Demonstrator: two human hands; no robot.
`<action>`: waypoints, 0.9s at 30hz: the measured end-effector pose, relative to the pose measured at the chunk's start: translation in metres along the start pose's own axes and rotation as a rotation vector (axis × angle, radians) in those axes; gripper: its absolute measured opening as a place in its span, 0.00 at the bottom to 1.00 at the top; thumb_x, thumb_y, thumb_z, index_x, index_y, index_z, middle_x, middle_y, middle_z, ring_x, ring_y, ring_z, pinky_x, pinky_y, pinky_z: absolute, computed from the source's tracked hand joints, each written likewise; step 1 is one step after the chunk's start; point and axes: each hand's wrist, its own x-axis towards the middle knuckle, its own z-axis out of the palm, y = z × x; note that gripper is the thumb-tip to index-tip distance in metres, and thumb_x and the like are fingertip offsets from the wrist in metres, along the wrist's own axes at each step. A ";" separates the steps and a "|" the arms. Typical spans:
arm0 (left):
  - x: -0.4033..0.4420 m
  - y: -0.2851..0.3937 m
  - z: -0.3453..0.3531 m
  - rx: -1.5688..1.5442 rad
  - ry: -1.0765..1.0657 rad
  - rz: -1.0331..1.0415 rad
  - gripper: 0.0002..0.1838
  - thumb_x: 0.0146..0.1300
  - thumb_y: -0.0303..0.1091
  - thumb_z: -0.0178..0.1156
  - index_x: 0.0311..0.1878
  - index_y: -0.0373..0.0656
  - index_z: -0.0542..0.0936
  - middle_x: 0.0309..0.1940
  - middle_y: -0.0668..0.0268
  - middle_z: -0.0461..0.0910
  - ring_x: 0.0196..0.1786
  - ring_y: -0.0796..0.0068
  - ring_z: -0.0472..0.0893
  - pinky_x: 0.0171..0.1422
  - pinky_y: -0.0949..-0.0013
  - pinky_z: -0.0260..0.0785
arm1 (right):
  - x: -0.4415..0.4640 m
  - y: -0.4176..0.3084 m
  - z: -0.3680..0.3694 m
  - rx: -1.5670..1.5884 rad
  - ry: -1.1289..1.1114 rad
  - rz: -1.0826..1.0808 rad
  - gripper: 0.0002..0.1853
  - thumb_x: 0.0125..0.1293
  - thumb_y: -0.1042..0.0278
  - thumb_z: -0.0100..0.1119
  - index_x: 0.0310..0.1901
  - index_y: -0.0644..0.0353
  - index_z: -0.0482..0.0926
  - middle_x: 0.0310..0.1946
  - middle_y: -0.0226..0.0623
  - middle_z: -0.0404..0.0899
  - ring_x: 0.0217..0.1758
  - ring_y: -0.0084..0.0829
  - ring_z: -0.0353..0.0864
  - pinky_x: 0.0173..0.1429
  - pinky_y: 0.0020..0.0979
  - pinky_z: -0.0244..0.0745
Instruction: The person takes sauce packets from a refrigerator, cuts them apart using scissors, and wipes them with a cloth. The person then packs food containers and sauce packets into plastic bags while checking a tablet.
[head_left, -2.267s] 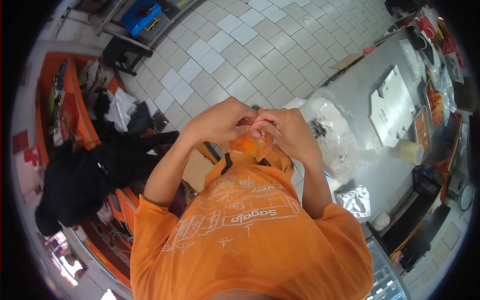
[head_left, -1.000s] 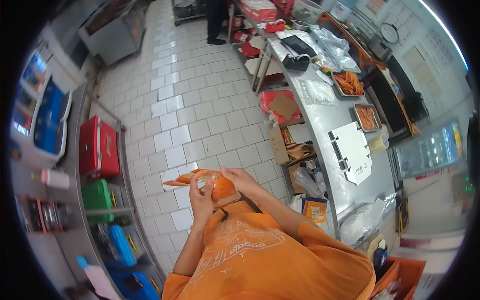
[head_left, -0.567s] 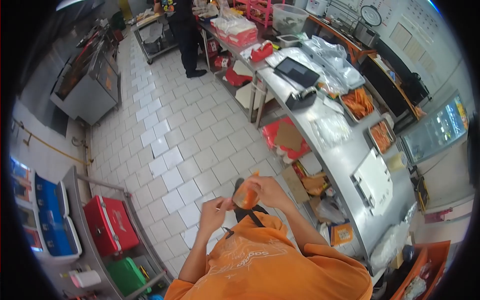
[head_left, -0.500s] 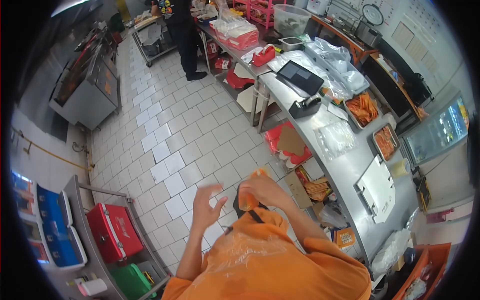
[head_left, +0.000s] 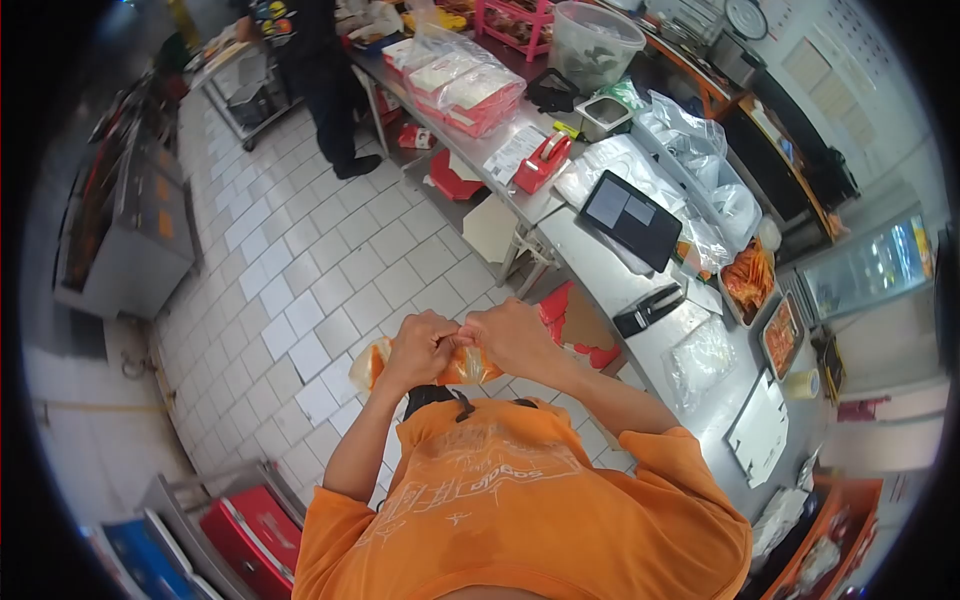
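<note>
In front of the orange shirt, a clear plastic bag with orange contents hangs beneath both hands. My left hand is closed, its fingers pinching the bag from the left side. Touching it, my right hand also has its fingers closed on the bag's top. The hands hide the gathered part of the bag. Part of the bag, with orange and whitish areas, shows left of my left hand.
A steel table runs along the right with a tablet, red tape dispenser, food trays and white flat cardboard. A person in dark clothes stands at the upper left. A red cooler is lower left.
My left hand, apart from the bag with fingers spread half a second ago, now meets my right hand at the bag. The view has turned and moved closer to the tablet and tape dispenser.
</note>
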 end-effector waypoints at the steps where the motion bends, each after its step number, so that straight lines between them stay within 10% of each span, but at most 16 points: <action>1: 0.018 -0.019 -0.007 -0.013 -0.026 0.012 0.07 0.50 0.16 0.61 0.30 0.38 0.84 0.21 0.59 0.79 0.27 0.57 0.75 0.35 0.62 0.70 | 0.019 0.004 -0.001 0.049 0.002 0.102 0.10 0.69 0.64 0.56 0.32 0.57 0.82 0.26 0.41 0.82 0.36 0.46 0.83 0.43 0.43 0.75; 10: 0.175 -0.108 -0.105 0.089 -0.001 0.394 0.04 0.54 0.24 0.66 0.34 0.41 0.85 0.19 0.62 0.77 0.26 0.59 0.76 0.35 0.64 0.70 | 0.179 0.058 -0.031 0.575 0.035 0.526 0.13 0.72 0.57 0.57 0.39 0.58 0.84 0.28 0.42 0.82 0.32 0.41 0.78 0.42 0.36 0.72; 15: 0.239 -0.146 -0.159 -0.266 -0.320 -0.157 0.07 0.68 0.29 0.62 0.36 0.36 0.83 0.25 0.62 0.82 0.24 0.76 0.75 0.30 0.72 0.65 | 0.229 0.099 -0.074 0.667 0.155 0.494 0.13 0.74 0.59 0.56 0.48 0.59 0.82 0.41 0.38 0.84 0.44 0.33 0.83 0.51 0.32 0.75; 19: 0.271 -0.213 -0.211 -0.426 -0.168 -0.435 0.11 0.74 0.34 0.57 0.37 0.36 0.80 0.27 0.74 0.77 0.35 0.86 0.73 0.39 0.78 0.64 | 0.248 0.168 -0.141 0.679 0.367 0.492 0.13 0.75 0.64 0.55 0.54 0.61 0.78 0.47 0.34 0.84 0.49 0.27 0.84 0.58 0.30 0.77; 27: 0.329 -0.285 -0.257 -0.905 0.411 -0.978 0.21 0.73 0.40 0.59 0.61 0.36 0.71 0.50 0.64 0.78 0.53 0.75 0.77 0.60 0.69 0.71 | 0.428 0.413 -0.194 0.425 0.302 0.538 0.11 0.70 0.66 0.58 0.45 0.65 0.79 0.35 0.42 0.85 0.42 0.36 0.87 0.49 0.35 0.77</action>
